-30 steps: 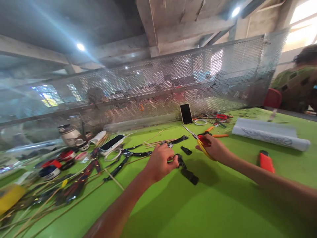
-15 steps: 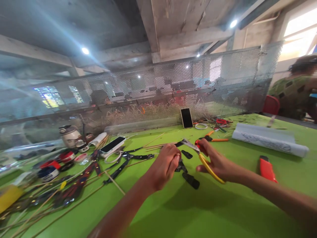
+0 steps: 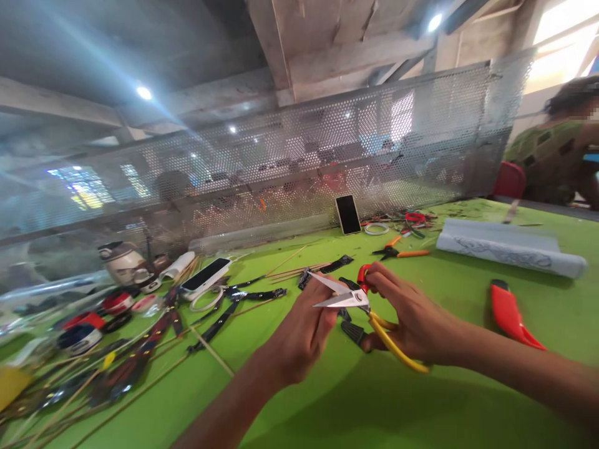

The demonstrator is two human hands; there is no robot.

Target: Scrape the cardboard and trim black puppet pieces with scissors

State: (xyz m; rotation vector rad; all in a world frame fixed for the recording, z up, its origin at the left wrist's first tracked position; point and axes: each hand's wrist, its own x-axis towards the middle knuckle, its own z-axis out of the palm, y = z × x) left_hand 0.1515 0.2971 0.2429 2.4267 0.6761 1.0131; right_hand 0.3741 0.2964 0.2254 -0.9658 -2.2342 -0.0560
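Scissors [image 3: 359,299] with red and yellow handles gape in the right hand [image 3: 418,315], their parted blades reaching across the fingers of the left hand [image 3: 302,333] above a green desk [image 3: 346,405]. The left hand is curled, its fingers drawn together; whether it grips anything cannot be told. A dark ribbed piece [image 3: 353,332] lies between the hands, by the right thumb. Orange-handled pliers [image 3: 392,252] rest beyond the right hand, and a red-handled tool [image 3: 510,312] sits to its right, nearer than a roll of paper [image 3: 510,249]. Left of the left hand lie joined black strips [image 3: 234,295] and a white device [image 3: 206,275].
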